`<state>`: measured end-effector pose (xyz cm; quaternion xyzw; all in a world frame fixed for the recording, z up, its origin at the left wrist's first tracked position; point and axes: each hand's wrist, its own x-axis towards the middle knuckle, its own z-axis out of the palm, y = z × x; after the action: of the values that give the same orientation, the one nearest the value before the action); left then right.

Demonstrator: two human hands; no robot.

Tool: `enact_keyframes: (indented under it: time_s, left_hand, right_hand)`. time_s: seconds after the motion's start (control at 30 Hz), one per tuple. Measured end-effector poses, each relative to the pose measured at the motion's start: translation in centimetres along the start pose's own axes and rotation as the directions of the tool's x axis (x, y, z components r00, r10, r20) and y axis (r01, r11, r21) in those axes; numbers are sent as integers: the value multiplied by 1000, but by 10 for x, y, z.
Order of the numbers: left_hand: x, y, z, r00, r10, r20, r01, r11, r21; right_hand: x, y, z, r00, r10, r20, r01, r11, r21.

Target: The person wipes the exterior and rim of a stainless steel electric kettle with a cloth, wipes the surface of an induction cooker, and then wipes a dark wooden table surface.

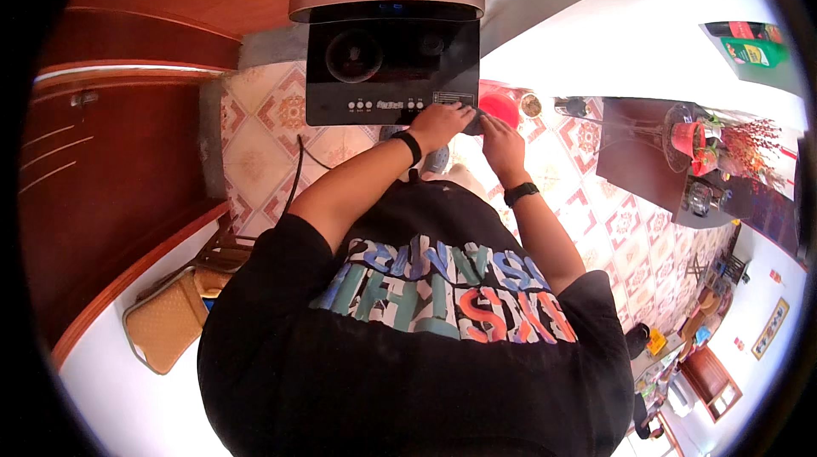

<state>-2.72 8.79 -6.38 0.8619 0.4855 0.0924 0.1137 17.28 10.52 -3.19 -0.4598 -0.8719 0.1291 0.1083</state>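
Before me is a tea-bar style water dispenser with a glossy black top panel [396, 83]. The panel has a round heating plate [353, 57] at left, a smaller round fitting [433, 44] at right and a row of buttons along its front. My left hand [440, 123] reaches over the panel's front right corner, fingers together. Just beyond that corner is my right hand [504, 145], fingers bent. Between the hands a small dark piece, seemingly a cloth [473, 125], is pinched by the fingertips of both; its full shape is hidden.
A red basin [500, 110] stands on the tiled floor right of the dispenser. A black cord [297, 173] hangs at left, near a wooden door [115, 131] and a woven-seat chair [167, 320]. Potted plants [688, 138] stand on a brown table [638, 160] at right. Another person [644, 419] is far off.
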Motion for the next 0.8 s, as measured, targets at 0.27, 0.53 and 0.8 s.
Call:
enact_keyframes:
  time_s: [0.27, 0.53, 0.8]
  left_hand:
    - [-57, -62, -41, 993, -110, -52, 118, 968, 223]
    - [-120, -129, -52, 998, -60, 37, 42, 928, 370]
    - [-85, -191, -72, 1000, -31, 2, 30, 959, 282]
  right_hand:
    - [57, -46, 30, 936, -327, -132, 337, 940, 57]
    - [107, -115, 83, 823, -564, 72, 568, 807, -162]
    - [168, -124, 84, 894, -441, 72, 445, 866, -229]
